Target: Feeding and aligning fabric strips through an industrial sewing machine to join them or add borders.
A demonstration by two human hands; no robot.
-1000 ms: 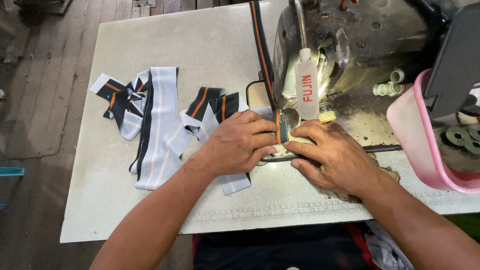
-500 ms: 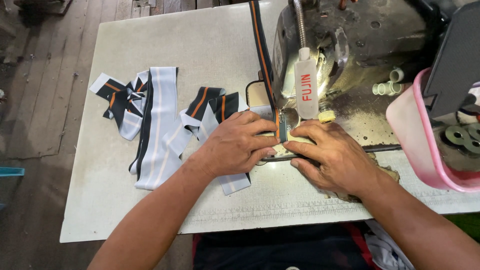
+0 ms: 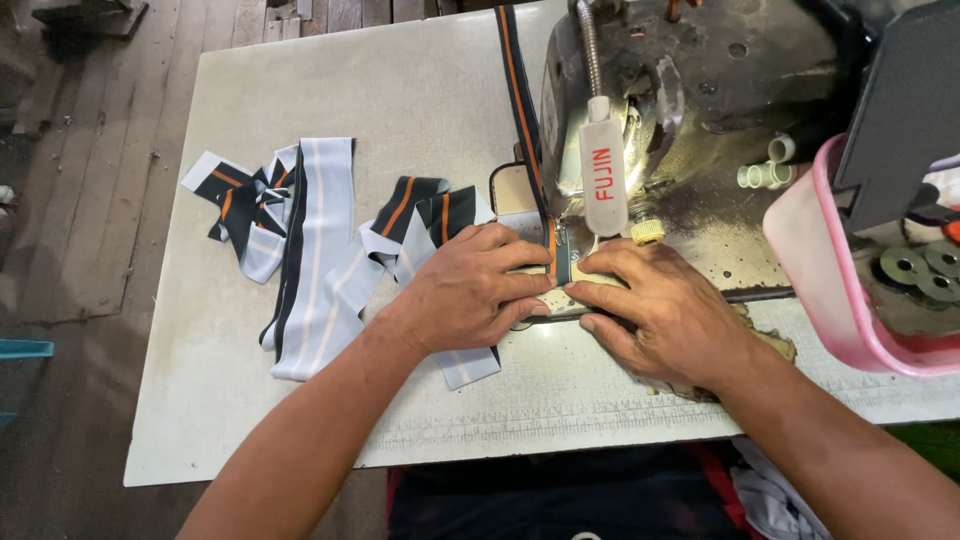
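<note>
Two bare hands press flat on a striped elastic band at the needle of a worn grey metal sewing machine (image 3: 700, 90). Far left, weathered wooden floorboards (image 3: 70, 200) run beside the pale, scuffed sewing table (image 3: 400, 90). On the table lies a loose, folded heap of woven ribbing strips (image 3: 310, 250), some light grey with white lines, others black with an orange stripe, their ends overlapping and curling. The left hand (image 3: 465, 290) lies palm down over the near end of that heap, fingers together and bent, fingertips pushing the black and orange band (image 3: 520, 110) against the machine bed. That band runs narrow and straight up the table from the needle area to the far edge. A white, rounded plastic lamp head (image 3: 603, 180) on a ribbed metal gooseneck hangs just above the fingers. The right hand (image 3: 665, 310) lies flat too, fingers stretched toward the left hand, tips nearly touching it beside the needle plate. Further right stands a pink plastic tub (image 3: 815, 280) holding round metal discs (image 3: 915, 265).
</note>
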